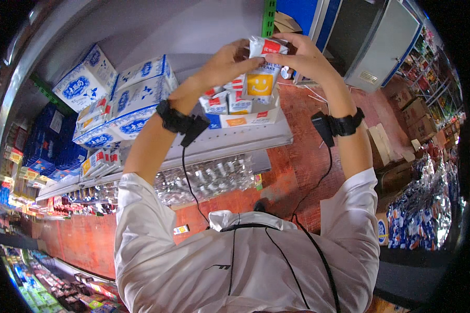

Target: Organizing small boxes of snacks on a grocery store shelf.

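Observation:
Both my hands grip a white snack packet point(270, 47) with a red patch, above the right end of a shelf. My left hand point(235, 58) pinches it from the left, and my right hand point(297, 54) holds its right side. Just below hangs or stands a packet with a yellow smiling-face patch point(260, 84); whether it is also held I cannot tell. Under my hands, an open display carton point(250, 119) holds several similar white and red packets point(213, 103). Black straps with small devices sit on both wrists.
White and blue cartons point(135, 94) stand on the shelf point(235, 139) to the left, with loose packets on them. Clear-wrapped goods point(203, 178) lie beneath. One small packet point(181, 229) is on the red floor. Cardboard boxes point(416, 117) and blue bagged goods point(418, 223) line the right side.

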{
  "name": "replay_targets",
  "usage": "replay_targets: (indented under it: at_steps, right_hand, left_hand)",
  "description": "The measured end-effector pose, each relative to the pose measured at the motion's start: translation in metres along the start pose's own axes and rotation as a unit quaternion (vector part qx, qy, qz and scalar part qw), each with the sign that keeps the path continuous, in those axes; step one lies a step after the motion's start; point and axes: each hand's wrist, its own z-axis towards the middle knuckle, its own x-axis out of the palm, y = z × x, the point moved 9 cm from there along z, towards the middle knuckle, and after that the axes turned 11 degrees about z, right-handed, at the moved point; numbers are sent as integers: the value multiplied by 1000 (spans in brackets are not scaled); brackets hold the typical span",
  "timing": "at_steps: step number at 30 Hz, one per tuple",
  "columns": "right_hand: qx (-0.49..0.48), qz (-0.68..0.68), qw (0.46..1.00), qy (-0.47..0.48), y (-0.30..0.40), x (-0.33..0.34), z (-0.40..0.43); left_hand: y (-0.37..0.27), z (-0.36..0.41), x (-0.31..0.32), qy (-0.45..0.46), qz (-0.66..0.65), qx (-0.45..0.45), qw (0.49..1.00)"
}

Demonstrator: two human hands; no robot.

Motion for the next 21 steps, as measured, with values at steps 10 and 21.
replay_targets:
  at_steps: [10,21]
  right_hand:
    - [-62,-57,995,49,-117,22,57]
    - [29,441,882,163,-217,85,72]
  left_hand:
    - [108,38,3,9,179,-175,968]
    - [123,20,7,25,415,-192,889]
